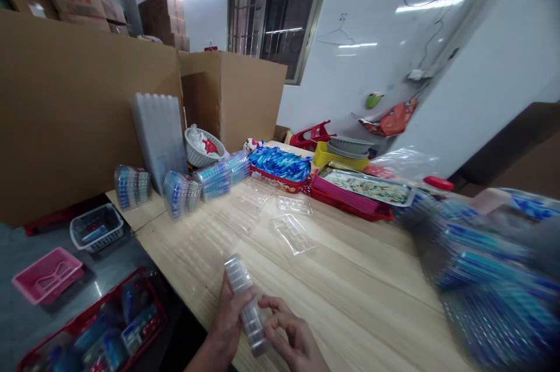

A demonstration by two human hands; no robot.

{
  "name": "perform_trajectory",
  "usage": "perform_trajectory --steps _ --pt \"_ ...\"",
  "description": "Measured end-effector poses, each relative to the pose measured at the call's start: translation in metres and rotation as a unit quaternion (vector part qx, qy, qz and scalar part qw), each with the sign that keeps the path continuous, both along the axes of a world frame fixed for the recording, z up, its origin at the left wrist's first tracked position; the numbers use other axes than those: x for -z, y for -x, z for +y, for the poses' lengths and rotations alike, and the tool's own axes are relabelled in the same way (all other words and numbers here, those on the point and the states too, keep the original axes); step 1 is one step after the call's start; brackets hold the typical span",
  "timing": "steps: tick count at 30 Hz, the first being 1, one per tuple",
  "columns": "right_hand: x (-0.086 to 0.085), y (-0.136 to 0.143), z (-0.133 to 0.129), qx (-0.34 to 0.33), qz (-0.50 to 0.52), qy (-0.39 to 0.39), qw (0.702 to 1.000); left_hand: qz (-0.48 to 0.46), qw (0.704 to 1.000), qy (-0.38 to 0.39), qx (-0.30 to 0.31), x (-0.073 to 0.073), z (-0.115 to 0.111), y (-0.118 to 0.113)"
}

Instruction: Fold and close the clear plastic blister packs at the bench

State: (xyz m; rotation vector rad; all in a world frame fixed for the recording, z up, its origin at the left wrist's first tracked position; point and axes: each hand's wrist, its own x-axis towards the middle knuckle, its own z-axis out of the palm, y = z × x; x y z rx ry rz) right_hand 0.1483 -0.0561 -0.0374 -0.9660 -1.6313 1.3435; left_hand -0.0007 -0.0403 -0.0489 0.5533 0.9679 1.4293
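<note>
A narrow stack of clear plastic blister trays (245,305) stands tilted above the near edge of the wooden table. My left hand (231,313) is wrapped round its left side, with the thumb across the front. Against the stack's right edge, my right hand (286,328) has its fingers bent and pinching at the trays; whether a single tray is parted from the rest is too blurred to tell. Beyond my hands, a loose clear tray (292,234) lies flat on the table, with another clear tray (295,204) behind it.
Stacks of filled trays (181,194) line the table's far left, and more blurred stacks (499,279) crowd the right. A red tub of blue pieces (280,185) and a metal tray (371,185) stand at the back. Baskets (48,276) sit low on the left.
</note>
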Motion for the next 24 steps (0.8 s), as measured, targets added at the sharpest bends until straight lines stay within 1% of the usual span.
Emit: perform_trajectory --steps 6,8,12,16,19,21,22,24 --pt "0.002 0.005 -0.002 -0.007 0.071 0.073 0.995 0.016 1.000 -0.003 0.001 0.003 0.002 0.000" --pt "0.002 0.007 -0.002 0.004 0.070 0.067 0.995 0.021 1.000 -0.005 -0.010 0.003 0.002 0.000" --pt "0.003 0.006 0.001 0.040 0.032 0.026 0.998 0.024 0.999 0.008 -0.028 -0.002 0.001 0.001" --pt "0.007 -0.006 0.014 0.112 0.017 0.014 0.994 0.023 1.000 0.001 -0.013 -0.005 -0.002 0.005" --pt "0.016 -0.021 0.034 0.169 0.010 0.030 0.985 0.004 1.000 -0.001 -0.004 -0.003 -0.005 0.009" --pt "0.023 -0.032 0.050 0.209 -0.009 0.024 0.978 -0.009 1.000 0.026 -0.008 -0.002 -0.006 0.012" --pt "0.026 -0.038 0.056 0.241 -0.028 0.008 0.970 -0.018 0.999 0.041 -0.011 -0.001 -0.007 0.012" --pt "0.029 -0.044 0.062 0.324 -0.071 -0.047 0.942 -0.031 0.997 0.065 -0.015 -0.001 -0.007 0.012"
